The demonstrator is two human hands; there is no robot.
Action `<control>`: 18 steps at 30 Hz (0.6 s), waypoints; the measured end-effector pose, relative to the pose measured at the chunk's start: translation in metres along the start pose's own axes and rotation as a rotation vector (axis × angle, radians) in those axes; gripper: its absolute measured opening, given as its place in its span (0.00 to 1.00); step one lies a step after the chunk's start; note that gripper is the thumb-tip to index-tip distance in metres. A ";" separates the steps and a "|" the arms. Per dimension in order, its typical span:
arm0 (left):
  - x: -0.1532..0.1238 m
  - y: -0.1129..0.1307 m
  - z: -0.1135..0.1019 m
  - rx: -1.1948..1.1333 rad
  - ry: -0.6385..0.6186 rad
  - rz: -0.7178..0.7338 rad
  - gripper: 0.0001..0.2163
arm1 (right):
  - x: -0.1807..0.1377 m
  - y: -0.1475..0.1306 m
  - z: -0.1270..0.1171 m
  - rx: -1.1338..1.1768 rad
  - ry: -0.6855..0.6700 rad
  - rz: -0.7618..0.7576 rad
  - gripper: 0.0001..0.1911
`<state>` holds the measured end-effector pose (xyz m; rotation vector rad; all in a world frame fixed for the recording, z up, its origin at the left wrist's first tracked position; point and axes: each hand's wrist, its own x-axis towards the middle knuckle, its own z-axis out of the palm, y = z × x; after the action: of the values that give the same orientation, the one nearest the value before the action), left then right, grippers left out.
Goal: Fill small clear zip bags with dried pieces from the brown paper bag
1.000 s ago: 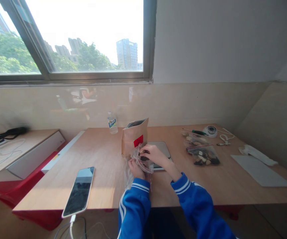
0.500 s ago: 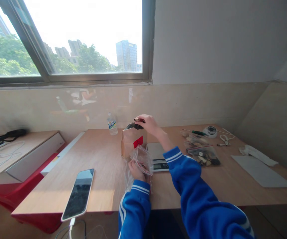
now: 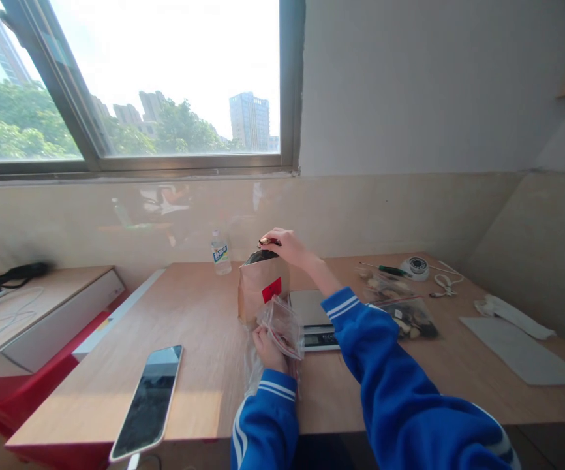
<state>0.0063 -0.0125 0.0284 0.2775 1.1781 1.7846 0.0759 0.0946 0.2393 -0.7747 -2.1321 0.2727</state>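
The small dark piece sits pinched between thumb and fingertips of the right hand, just above the open mouth of the brown paper bag, which stands upright on the counter. A second ago that hand was down at the clear zip bag; half a second ago it had reached the paper bag's mouth. Now it hangs a touch higher with the piece in its grip, so I judge a fresh piece has just come out of the bag.

The left hand has not moved. It is closed on the clear zip bag's lower part, holding the mouth up and tilted toward the paper bag, just below and nearer than the right hand.

Right of the left hand, almost touching the zip bag, lies the scale, its platform bare. Beyond the right forearm are filled bags and a screwdriver; beyond the paper bag, a water bottle.

The counter's near edge runs close under the left wrist. The phone, well left of that hand, overhangs this edge — between them is open wood, the freest room here.
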 end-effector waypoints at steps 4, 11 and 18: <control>-0.001 0.002 0.001 -0.014 0.009 -0.010 0.03 | -0.004 -0.003 0.000 -0.015 -0.042 -0.039 0.05; -0.005 0.007 0.003 -0.004 0.013 0.001 0.02 | -0.020 -0.003 0.022 0.026 0.055 -0.036 0.05; -0.002 0.002 0.002 -0.027 0.002 -0.012 0.03 | -0.022 0.002 0.027 0.105 0.175 -0.006 0.05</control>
<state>0.0074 -0.0132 0.0320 0.2521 1.1539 1.7896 0.0656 0.0847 0.2076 -0.7047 -1.9397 0.2999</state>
